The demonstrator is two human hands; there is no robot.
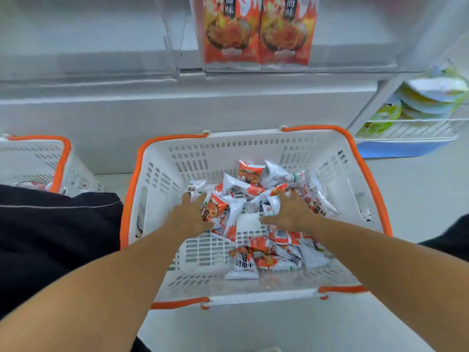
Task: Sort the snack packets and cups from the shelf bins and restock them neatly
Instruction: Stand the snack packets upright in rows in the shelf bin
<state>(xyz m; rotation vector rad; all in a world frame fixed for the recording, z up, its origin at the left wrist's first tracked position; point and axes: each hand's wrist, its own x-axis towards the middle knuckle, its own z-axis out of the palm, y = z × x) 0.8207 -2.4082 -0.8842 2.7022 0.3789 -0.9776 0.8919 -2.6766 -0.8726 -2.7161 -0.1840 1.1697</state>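
A white basket with an orange rim (157,168) sits on the floor below me and holds several small red-and-white snack packets (250,171). Both my arms reach down into it. My left hand (190,214) lies on the left side of the pile, fingers spread over the packets. My right hand (286,212) lies on the right side, fingers over a white packet (266,205). I cannot tell whether either hand has closed round a packet. Two tall red snack bags (256,31) stand on the white shelf (101,69) above.
A second white and orange basket (38,153) stands at the left, partly behind my dark-clothed knee (58,229). At the right, a wire rack (416,128) holds green and white packets. White floor lies round the baskets.
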